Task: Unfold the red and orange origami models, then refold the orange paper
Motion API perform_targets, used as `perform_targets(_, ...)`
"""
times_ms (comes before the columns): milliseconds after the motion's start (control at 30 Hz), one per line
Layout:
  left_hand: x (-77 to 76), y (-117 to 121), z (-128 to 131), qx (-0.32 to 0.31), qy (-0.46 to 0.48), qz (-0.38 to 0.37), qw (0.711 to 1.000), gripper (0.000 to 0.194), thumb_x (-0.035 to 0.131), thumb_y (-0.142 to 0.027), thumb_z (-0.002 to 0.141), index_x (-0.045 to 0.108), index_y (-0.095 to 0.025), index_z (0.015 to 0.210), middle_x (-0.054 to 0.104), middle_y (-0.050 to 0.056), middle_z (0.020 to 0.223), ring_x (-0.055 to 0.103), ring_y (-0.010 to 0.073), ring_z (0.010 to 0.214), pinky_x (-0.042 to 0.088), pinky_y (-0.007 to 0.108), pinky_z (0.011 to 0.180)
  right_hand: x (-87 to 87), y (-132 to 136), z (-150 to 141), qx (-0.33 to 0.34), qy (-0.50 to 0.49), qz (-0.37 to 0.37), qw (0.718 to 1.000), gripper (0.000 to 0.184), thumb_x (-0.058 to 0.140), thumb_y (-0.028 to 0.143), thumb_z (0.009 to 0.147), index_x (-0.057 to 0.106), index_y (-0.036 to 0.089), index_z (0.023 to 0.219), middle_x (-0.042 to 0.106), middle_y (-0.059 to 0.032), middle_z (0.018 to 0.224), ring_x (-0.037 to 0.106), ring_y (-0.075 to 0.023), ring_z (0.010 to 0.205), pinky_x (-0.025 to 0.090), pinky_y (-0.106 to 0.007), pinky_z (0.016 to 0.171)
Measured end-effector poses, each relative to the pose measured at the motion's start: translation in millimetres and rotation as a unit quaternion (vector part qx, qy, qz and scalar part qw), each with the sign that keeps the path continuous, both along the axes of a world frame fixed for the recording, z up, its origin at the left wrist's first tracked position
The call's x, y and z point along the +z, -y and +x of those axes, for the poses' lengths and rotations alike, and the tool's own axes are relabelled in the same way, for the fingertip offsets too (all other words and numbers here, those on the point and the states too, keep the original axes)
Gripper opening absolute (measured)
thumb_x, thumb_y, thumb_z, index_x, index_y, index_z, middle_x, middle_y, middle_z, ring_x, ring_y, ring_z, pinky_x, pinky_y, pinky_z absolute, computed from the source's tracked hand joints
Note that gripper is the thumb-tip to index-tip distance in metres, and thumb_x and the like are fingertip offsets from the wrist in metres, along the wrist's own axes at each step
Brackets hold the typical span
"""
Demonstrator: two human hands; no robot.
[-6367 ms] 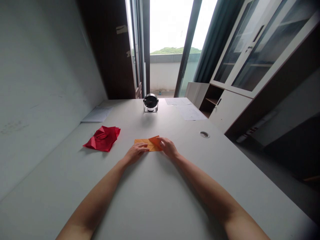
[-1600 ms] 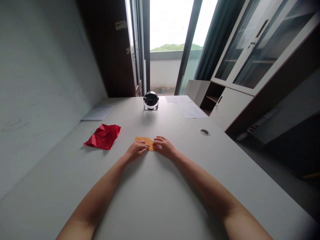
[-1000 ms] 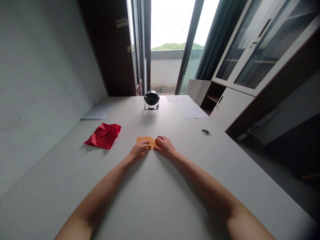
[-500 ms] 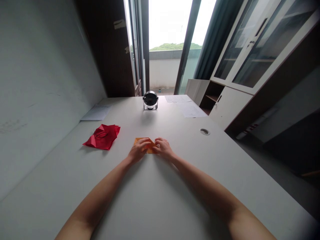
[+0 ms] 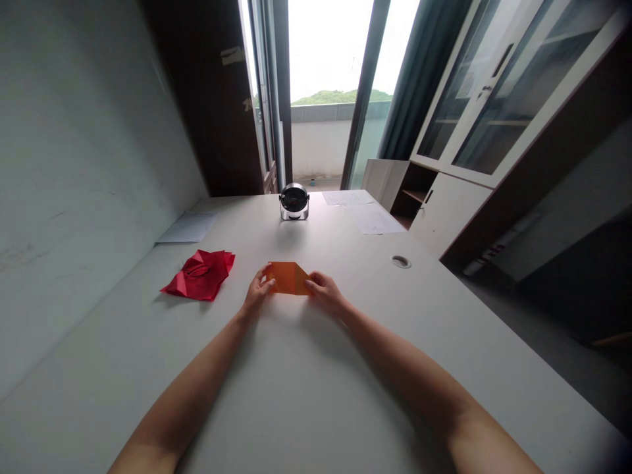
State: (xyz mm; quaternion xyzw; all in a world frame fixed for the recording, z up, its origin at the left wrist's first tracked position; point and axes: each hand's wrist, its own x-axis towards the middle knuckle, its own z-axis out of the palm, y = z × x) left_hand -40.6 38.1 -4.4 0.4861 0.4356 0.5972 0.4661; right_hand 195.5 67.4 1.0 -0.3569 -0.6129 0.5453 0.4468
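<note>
A folded piece of orange paper [image 5: 289, 277] is held up off the white table [image 5: 316, 368] between both hands. My left hand [image 5: 257, 293] pinches its left end, fingers closed on the edge. My right hand [image 5: 322, 293] pinches its right end the same way. The paper stands nearly upright, facing me, with a crease down its middle. Both forearms stretch out over the table's near half.
A crumpled red paper shape [image 5: 199, 282] lies to the left of my hands. A small round black-and-silver device [image 5: 293, 201] stands at the table's far end, with white sheets [image 5: 371, 218] to its right and one sheet [image 5: 188, 227] at the left. A cable hole [image 5: 401, 261] is at right.
The orange paper, pressed flat on the table under both hands a second ago, is now lifted and tilted upright. My hands have moved apart to its two ends.
</note>
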Motion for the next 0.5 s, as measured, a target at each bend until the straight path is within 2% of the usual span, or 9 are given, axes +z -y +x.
perform_targets(167,8.5,4,0,-0.064,0.097,-0.037,0.993,0.058,0.076,-0.028,0.078,0.06,-0.023,0.133,0.063,0.01,0.129,0.062,0.0232,0.111,0.048,0.037,0.097,-3.6,-2,0,-0.012,0.01,0.011,1.0,0.031,0.065,0.048,0.079,0.057,0.018,0.081,0.055,0.0018,0.07,0.046,-0.0133,0.065,0.034,-0.025,0.059)
perform_targets(333,9.4,4,-2,-0.069,0.155,-0.03,0.985,0.056,0.081,-0.024,0.072,0.065,-0.023,0.126,0.058,0.009,0.139,0.057,0.0255,0.123,0.044,0.039,0.105,-3.3,-2,1,-0.016,0.031,0.025,0.999,0.03,0.064,0.046,0.08,0.059,0.017,0.08,0.054,0.0014,0.07,0.047,-0.0139,0.066,0.034,-0.026,0.06)
perform_targets(500,11.5,5,-3,-0.083,0.161,-0.076,0.981,0.057,0.08,-0.03,0.075,0.063,-0.022,0.13,0.059,0.01,0.138,0.06,0.0241,0.118,0.046,0.036,0.101,-0.3,0,2,-0.004,0.042,0.022,0.999,0.033,0.062,0.05,0.082,0.058,0.018,0.078,0.055,0.001,0.07,0.047,-0.014,0.066,0.035,-0.025,0.06)
